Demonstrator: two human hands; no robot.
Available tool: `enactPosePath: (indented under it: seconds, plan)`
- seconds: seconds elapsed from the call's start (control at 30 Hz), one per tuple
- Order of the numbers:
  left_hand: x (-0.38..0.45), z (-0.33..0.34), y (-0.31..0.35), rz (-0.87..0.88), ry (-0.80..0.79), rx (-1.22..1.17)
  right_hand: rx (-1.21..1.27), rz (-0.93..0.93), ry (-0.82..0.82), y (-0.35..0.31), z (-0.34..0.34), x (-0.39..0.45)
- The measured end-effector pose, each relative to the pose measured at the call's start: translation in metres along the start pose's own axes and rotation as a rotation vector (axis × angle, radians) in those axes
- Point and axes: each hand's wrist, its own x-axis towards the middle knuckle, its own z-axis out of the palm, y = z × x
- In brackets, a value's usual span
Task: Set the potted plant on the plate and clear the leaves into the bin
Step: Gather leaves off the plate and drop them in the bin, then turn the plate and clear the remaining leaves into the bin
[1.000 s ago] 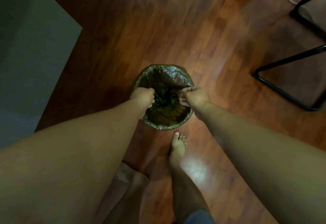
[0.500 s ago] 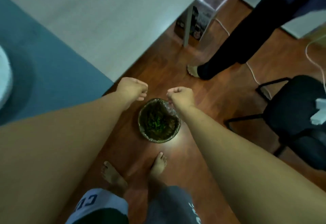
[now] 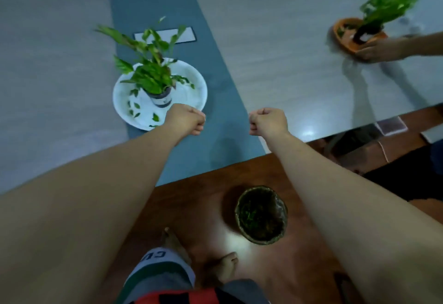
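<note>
A potted plant (image 3: 153, 80) in a small white and black pot stands upright on a white plate (image 3: 191, 88) lying on a teal runner. Several loose green leaves (image 3: 136, 106) lie on the plate's near side. My left hand (image 3: 185, 119) is a closed fist just right of the plate's near rim, holding nothing visible. My right hand (image 3: 268, 121) is also a fist, over the table edge. The bin (image 3: 261, 215), lined with a dark bag, stands on the floor below with green leaves inside.
Another person's hand (image 3: 381, 49) holds an orange plate (image 3: 345, 37) with a second potted plant at the far right of the grey table (image 3: 275, 40). A white card (image 3: 187, 35) lies on the runner. My bare feet stand on the wooden floor beside the bin.
My view rose from the floor to the tabletop. Both hands lifted out of the bin and came up over the table edge as fists.
</note>
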Motion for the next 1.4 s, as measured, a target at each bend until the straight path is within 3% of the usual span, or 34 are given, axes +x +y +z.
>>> enactPosePath:
  seconds: [0.27,0.47,0.73,0.87,1.07,1.3,1.4]
  plan:
    - [0.027,-0.102,-0.057,-0.137,0.187,-0.125,-0.157,-0.042,-0.154,-0.026,0.114,0.012]
    - [0.064,-0.136,-0.076,-0.159,0.256,-0.142,-0.280,-0.032,-0.138,-0.024,0.163,0.036]
    - [0.090,-0.138,-0.095,-0.179,0.466,-0.015,-0.529,-0.122,-0.013,-0.017,0.168,0.085]
    - [0.093,-0.136,-0.098,-0.204,0.544,-0.197,-0.522,-0.082,-0.041,-0.028,0.171,0.106]
    - [0.102,-0.138,-0.098,-0.247,0.547,-0.254,-0.397,-0.019,-0.032,-0.014,0.170,0.131]
    - [0.087,-0.119,-0.106,-0.296,0.335,-0.416,-0.313,-0.022,0.001,-0.024,0.172,0.135]
    - [0.092,-0.119,-0.102,-0.313,0.355,-0.356,-0.307,0.011,-0.004,-0.015,0.165,0.116]
